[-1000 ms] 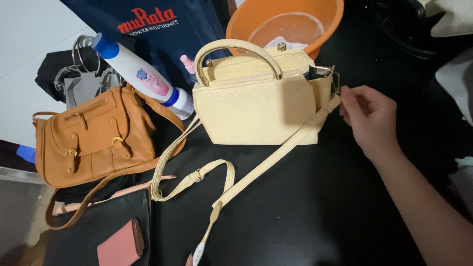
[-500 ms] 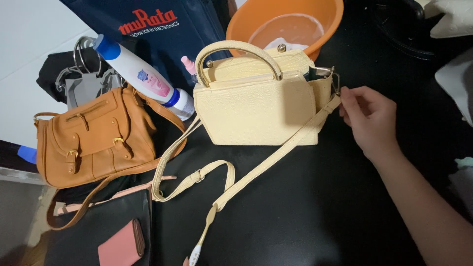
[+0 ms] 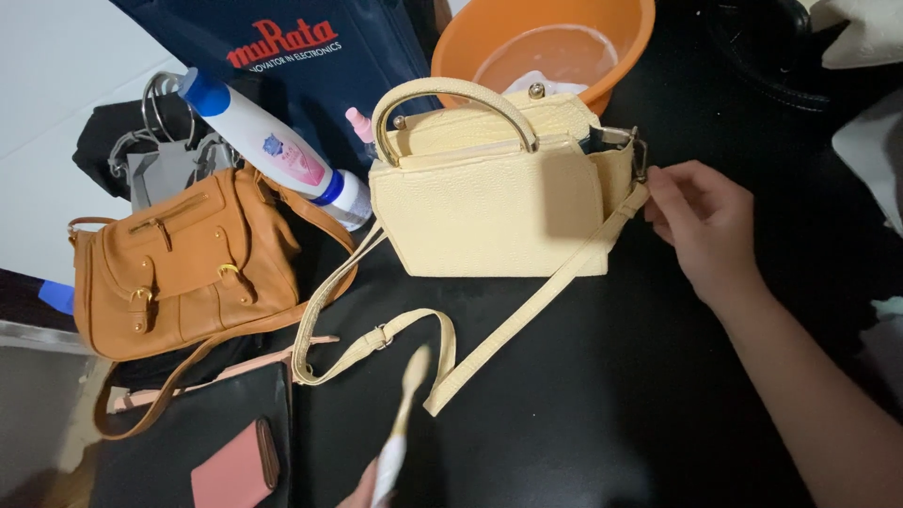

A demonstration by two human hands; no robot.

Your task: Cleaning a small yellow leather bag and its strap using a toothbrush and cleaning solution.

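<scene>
1. Handbag in tan leather (image 3: 183,259) lies at the left on the black surface (image 3: 583,404), flap and buckles up, its strap looped toward the near edge; it has not shifted since the earlier frames.
2. A white bottle with a blue cap (image 3: 268,146) lies tilted just behind it, against a dark blue bag (image 3: 310,56).
3. A pink wallet (image 3: 235,466) rests on a black pouch (image 3: 188,433) at the lower left.
4. At the bottom edge the left hand (image 3: 356,494) barely shows, fingertips pinching a toothbrush (image 3: 400,428). The brush now reaches higher, its head up beside the strap loop; before, only its tip showed.
5. The cream handbag (image 3: 489,202) stands in the middle, unmoved, its long strap (image 3: 376,339) trailing forward across the surface.
6. An orange basin (image 3: 546,42) sits just behind it.
7. The right hand (image 3: 705,230) holds as before at the bag's right end, fingers curled, thumb and forefinger pinching the strap near its metal ring (image 3: 640,155).
</scene>
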